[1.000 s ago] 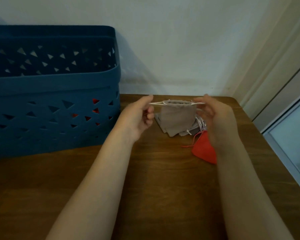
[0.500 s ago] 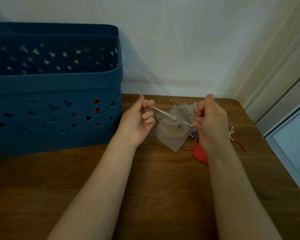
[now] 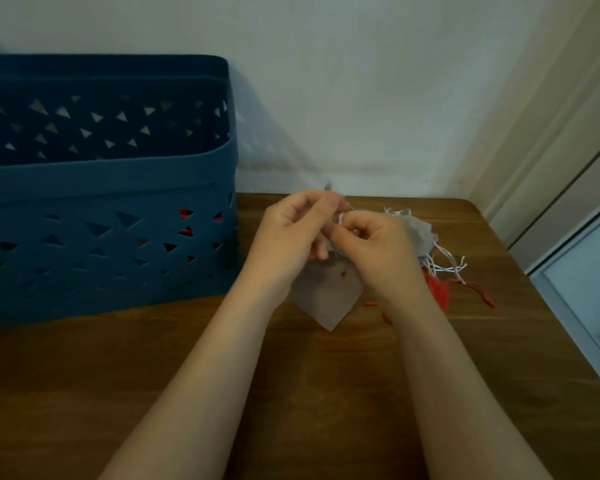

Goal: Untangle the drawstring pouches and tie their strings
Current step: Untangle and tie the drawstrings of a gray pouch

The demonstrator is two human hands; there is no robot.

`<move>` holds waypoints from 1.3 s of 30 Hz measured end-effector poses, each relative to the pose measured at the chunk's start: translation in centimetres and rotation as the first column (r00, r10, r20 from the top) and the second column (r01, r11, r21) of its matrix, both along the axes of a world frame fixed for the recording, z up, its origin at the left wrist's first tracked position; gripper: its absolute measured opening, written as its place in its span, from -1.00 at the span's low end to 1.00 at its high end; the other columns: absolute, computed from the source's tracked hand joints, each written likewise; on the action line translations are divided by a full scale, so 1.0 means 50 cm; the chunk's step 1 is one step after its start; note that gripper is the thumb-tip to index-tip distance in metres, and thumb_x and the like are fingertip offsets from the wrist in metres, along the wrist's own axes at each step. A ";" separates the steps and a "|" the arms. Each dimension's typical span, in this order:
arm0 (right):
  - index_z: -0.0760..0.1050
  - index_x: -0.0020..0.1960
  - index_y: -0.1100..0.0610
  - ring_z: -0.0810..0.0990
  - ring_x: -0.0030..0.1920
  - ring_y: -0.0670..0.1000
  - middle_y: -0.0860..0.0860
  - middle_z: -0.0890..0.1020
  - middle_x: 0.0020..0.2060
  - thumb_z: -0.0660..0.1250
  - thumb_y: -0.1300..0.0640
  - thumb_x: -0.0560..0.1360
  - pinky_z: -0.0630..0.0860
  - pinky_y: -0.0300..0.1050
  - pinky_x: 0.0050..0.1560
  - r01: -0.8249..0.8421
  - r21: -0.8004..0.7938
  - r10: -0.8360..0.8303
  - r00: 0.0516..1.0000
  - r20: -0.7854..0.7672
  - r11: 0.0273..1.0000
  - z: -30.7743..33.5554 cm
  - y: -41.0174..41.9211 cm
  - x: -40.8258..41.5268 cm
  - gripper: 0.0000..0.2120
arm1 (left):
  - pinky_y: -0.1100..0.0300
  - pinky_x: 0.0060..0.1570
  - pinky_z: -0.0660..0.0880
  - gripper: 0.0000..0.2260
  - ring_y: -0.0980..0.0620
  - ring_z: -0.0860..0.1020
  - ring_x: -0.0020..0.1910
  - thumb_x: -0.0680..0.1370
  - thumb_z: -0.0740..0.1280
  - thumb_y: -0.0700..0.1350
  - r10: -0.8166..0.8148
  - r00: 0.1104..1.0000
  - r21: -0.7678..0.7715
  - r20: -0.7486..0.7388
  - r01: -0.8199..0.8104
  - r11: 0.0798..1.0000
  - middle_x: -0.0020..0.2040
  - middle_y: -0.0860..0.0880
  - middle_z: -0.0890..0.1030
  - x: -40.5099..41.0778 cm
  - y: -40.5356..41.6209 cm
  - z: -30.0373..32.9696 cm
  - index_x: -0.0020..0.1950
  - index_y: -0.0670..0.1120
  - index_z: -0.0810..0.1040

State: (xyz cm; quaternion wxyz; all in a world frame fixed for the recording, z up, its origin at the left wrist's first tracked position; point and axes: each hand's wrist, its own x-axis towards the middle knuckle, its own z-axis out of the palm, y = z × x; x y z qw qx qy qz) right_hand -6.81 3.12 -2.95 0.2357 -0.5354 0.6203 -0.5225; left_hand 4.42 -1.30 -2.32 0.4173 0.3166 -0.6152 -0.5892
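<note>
You are holding both hands close together above the back of the wooden counter (image 3: 326, 393), working on 1 grey drawstring pouch (image 3: 326, 296). Your left hand (image 3: 288, 233) is sitting just left of your right hand (image 3: 378, 247), and the 2 are nearly touching. The fingers of your left hand are curling inward and pinching the white string (image 3: 340, 218) at the pouch's mouth. The fingers of your right hand are also curling in and pinching the same string from the other side, so that a short loop of it is showing between the 2 hands. The exact way the string is running through your fingers is too small to tell.

The grey pouch is hanging below your hands, its lower corner pointing down toward the counter; whether that corner is touching the wood is unclear. Behind your right hand, more grey pouches (image 3: 420, 233) are lying in a small heap on the counter, with loose white strings (image 3: 444, 265) trailing out to the right. A red pouch (image 3: 437, 292) is lying just beside that heap, partly hidden by your right wrist, and its red string (image 3: 482, 294) is trailing farther right.

A dark blue plastic basket (image 3: 101, 209) with triangular cut-outs is standing on the left of the counter, against the white wall (image 3: 361, 98). Something red is showing through a few of its cut-outs.
</note>
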 end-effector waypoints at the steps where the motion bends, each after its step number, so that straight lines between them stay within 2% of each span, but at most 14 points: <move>1: 0.40 -0.38 0.26 0.28 -0.53 -0.14 0.01 0.33 -0.54 0.32 0.22 0.51 0.24 -0.35 -0.51 0.016 -0.001 -0.016 0.998 0.068 1.000 0.003 0.002 -0.003 -0.70 | 0.24 -0.37 0.41 -0.81 0.12 0.43 -0.47 0.59 0.24 -0.07 -0.034 0.998 0.067 -0.061 0.038 0.997 -0.25 0.02 0.61 -0.003 0.004 -0.001 0.15 -0.07 0.56; 3: 0.50 -0.22 0.35 0.28 -0.54 -0.15 -0.01 0.35 -0.54 0.29 0.22 0.53 0.23 -0.35 -0.53 0.022 0.024 -0.028 0.960 0.277 0.999 0.012 0.006 -0.012 -0.78 | 0.24 -0.39 0.41 -0.77 0.09 0.46 -0.44 0.59 0.24 -0.11 -0.045 0.990 0.173 -0.130 0.067 0.983 -0.13 0.01 0.62 -0.014 0.010 -0.007 0.24 0.00 0.47; 6: 0.51 -0.14 0.30 0.27 -0.55 -0.13 0.01 0.33 -0.51 0.19 0.25 0.56 0.22 -0.34 -0.58 -0.005 0.029 -0.011 0.851 0.524 1.000 0.019 0.010 -0.020 -0.82 | 0.26 -0.37 0.48 -0.73 0.09 0.53 -0.40 0.57 0.22 -0.27 -0.055 0.998 0.118 0.005 0.054 0.991 -0.08 -0.02 0.60 -0.030 0.015 -0.018 0.26 -0.08 0.43; 10: 0.51 -0.16 0.23 0.30 -0.57 -0.13 0.06 0.31 -0.49 0.16 0.27 0.58 0.27 -0.34 -0.62 -0.022 0.033 -0.001 0.813 0.583 0.999 0.022 0.011 -0.020 -0.80 | 0.24 -0.25 0.55 -0.89 0.15 0.56 -0.33 0.58 0.24 -0.17 -0.023 0.958 -0.180 0.285 0.077 0.981 -0.22 -0.01 0.61 -0.032 0.014 -0.037 0.01 -0.08 0.56; 13: 0.54 -0.14 0.22 0.30 -0.53 -0.12 0.02 0.35 -0.50 0.18 0.26 0.57 0.27 -0.35 -0.57 -0.012 0.026 -0.005 0.827 0.562 1.000 0.022 0.012 -0.028 -0.81 | 0.29 -0.31 0.45 -0.84 0.18 0.49 -0.39 0.61 0.21 -0.12 -0.007 0.948 -0.258 0.317 0.093 0.962 -0.32 0.00 0.55 -0.031 0.007 -0.043 -0.06 -0.14 0.55; 16: 0.55 -0.16 0.19 0.28 -0.50 -0.12 -0.06 0.41 -0.54 0.19 0.25 0.57 0.23 -0.35 -0.52 0.016 0.043 -0.037 0.846 0.531 0.999 0.018 0.013 -0.043 -0.80 | 0.27 -0.35 0.38 -0.80 0.13 0.42 -0.40 0.62 0.17 -0.14 -0.075 0.983 -0.068 0.169 0.088 0.994 -0.35 -0.02 0.47 -0.033 0.010 -0.040 -0.10 -0.20 0.51; 19: 0.56 -0.16 0.18 0.26 -0.49 -0.12 -0.06 0.41 -0.51 0.20 0.23 0.56 0.19 -0.32 -0.51 0.004 0.056 -0.034 0.828 0.560 0.998 0.012 0.016 -0.051 -0.80 | 0.31 -0.46 0.24 -0.77 0.13 0.34 -0.42 0.62 0.14 -0.15 -0.194 0.979 0.164 -0.065 0.202 0.966 -0.33 -0.01 0.42 -0.034 0.014 -0.036 -0.04 -0.28 0.50; 23: 0.56 -0.15 0.22 0.29 -0.57 -0.17 -0.06 0.43 -0.56 0.21 0.25 0.56 0.22 -0.38 -0.58 0.006 0.052 -0.036 0.801 0.598 0.999 0.009 0.012 -0.043 -0.82 | 0.33 -0.56 0.10 -0.82 0.16 0.28 -0.51 0.61 0.12 -0.15 -0.301 0.904 0.283 -0.303 0.387 0.877 -0.32 0.00 0.43 -0.035 0.013 -0.043 -0.14 -0.15 0.45; 26: 0.59 -0.10 0.22 0.24 -0.55 -0.15 -0.08 0.35 -0.55 0.23 0.25 0.55 0.18 -0.35 -0.57 0.096 0.015 -0.088 0.817 0.570 0.995 0.008 0.009 -0.046 -0.84 | 0.42 -0.64 0.14 -0.87 0.20 0.27 -0.61 0.54 0.17 -0.10 -0.256 0.781 0.409 -0.569 0.539 0.736 -0.36 0.02 0.45 -0.030 0.013 -0.042 -0.13 -0.13 0.42; 28: 0.60 -0.11 0.19 0.22 -0.51 -0.12 -0.07 0.34 -0.54 0.22 0.27 0.55 0.13 -0.30 -0.52 0.139 -0.003 -0.112 0.809 0.577 0.990 0.008 0.010 -0.054 -0.82 | 0.40 -0.64 0.14 -0.86 0.19 0.24 -0.61 0.56 0.17 -0.12 -0.197 0.857 0.476 -0.476 0.440 0.762 -0.41 0.03 0.36 -0.032 0.012 -0.039 -0.18 -0.12 0.40; 32: 0.57 -0.05 0.25 0.36 -0.44 -0.05 -0.01 0.43 -0.48 0.10 0.38 0.53 0.30 -0.22 -0.43 0.034 -0.062 0.009 0.804 0.594 0.998 0.026 0.019 -0.053 -0.73 | 0.31 -0.57 0.15 -0.75 0.13 0.21 -0.55 0.60 0.15 -0.16 -0.070 0.997 0.417 -0.026 0.075 0.906 -0.42 0.03 0.28 -0.047 0.018 -0.034 -0.29 -0.08 0.35; 34: 0.57 -0.02 0.20 0.47 -0.31 -0.02 0.00 0.55 -0.39 0.09 0.38 0.55 0.46 -0.21 -0.27 -0.044 -0.102 0.089 0.867 0.490 0.994 0.036 0.025 -0.047 -0.71 | 0.27 -0.52 0.22 -0.73 0.10 0.26 -0.52 0.59 0.17 -0.15 -0.030 0.985 0.264 0.168 -0.016 0.964 -0.41 0.02 0.31 -0.050 0.021 -0.037 -0.32 -0.07 0.36; 36: 0.56 0.01 0.14 0.52 -0.22 -0.07 -0.05 0.62 -0.31 0.11 0.36 0.57 0.49 -0.25 -0.13 -0.105 -0.131 0.144 0.931 0.335 0.986 0.043 0.029 -0.041 -0.72 | 0.22 -0.44 0.27 -0.73 0.08 0.31 -0.47 0.59 0.18 -0.12 0.011 0.941 -0.002 0.338 -0.011 1.000 -0.41 0.00 0.36 -0.049 0.024 -0.043 -0.32 -0.09 0.39; 39: 0.54 0.06 0.12 0.58 -0.19 -0.20 -0.04 0.66 -0.22 0.13 0.35 0.57 0.47 -0.37 -0.11 -0.123 -0.119 0.146 0.969 0.199 0.985 0.050 0.030 -0.032 -0.74 | 0.32 -0.44 0.30 -0.73 0.15 0.36 -0.47 0.58 0.18 -0.13 0.080 0.896 -0.325 0.437 0.075 0.943 -0.41 -0.02 0.43 -0.048 0.035 -0.043 -0.32 -0.13 0.40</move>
